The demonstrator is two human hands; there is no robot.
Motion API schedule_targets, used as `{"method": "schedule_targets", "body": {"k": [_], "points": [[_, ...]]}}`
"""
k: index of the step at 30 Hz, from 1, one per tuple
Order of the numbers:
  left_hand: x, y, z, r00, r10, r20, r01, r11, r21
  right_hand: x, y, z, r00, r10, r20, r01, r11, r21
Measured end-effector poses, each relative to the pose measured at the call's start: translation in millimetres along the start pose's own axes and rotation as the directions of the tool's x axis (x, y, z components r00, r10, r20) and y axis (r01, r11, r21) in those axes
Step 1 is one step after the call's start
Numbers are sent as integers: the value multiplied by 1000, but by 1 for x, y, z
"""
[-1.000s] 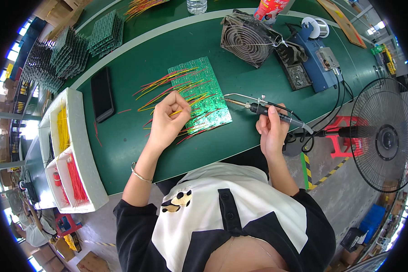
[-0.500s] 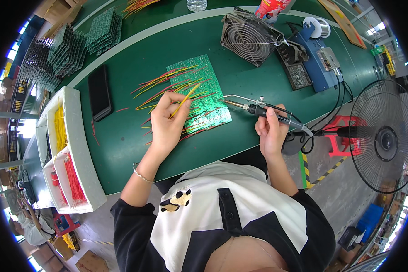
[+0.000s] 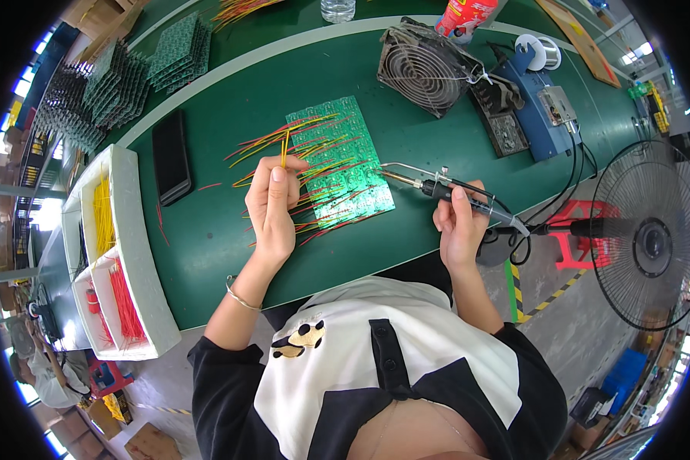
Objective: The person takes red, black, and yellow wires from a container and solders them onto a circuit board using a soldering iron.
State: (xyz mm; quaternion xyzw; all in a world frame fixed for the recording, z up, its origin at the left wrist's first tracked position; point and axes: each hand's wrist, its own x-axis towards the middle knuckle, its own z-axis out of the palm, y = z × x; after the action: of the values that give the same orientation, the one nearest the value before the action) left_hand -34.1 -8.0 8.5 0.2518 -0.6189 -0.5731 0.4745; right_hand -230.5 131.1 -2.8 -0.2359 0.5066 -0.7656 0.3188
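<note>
A green circuit board panel [image 3: 368, 172] lies on the green work table, with several red and yellow wires [image 3: 326, 143] across it that stick out past its left side. Over the panel's left edge, my left hand [image 3: 272, 198] pinches yellow wires [image 3: 285, 147] that point upward between thumb and fingers; how many I cannot tell. My right hand [image 3: 460, 222] grips a soldering iron [image 3: 437, 188] at the right of the panel. A thin metal tube runs along the iron, and its tip is at the panel's right edge.
Left stands a white foam box [image 3: 147, 268] of yellow and red wires, near a black phone [image 3: 170, 157]. A square fan [image 3: 422, 67], blue soldering station [image 3: 540, 107] and solder spool [image 3: 546, 52] stand at the back right. Stacked boards [image 3: 180, 54] sit back left; a round fan [image 3: 652, 238] stands right.
My left hand has drawn slightly left, and the yellow wires in it have turned from slanting across the panel to pointing upward. The right hand with the soldering iron has barely moved.
</note>
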Motion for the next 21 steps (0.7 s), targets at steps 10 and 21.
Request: {"method": "schedule_targets", "body": {"k": [10, 21], "points": [[-1, 4, 7, 996, -5, -88, 8, 999, 36, 0, 0, 0, 1000, -11, -2, 11, 1000, 18], [-5, 10, 25, 933, 161, 323, -343, 677, 652, -2, 0, -1, 1000, -1, -12, 1, 1000, 24]]}}
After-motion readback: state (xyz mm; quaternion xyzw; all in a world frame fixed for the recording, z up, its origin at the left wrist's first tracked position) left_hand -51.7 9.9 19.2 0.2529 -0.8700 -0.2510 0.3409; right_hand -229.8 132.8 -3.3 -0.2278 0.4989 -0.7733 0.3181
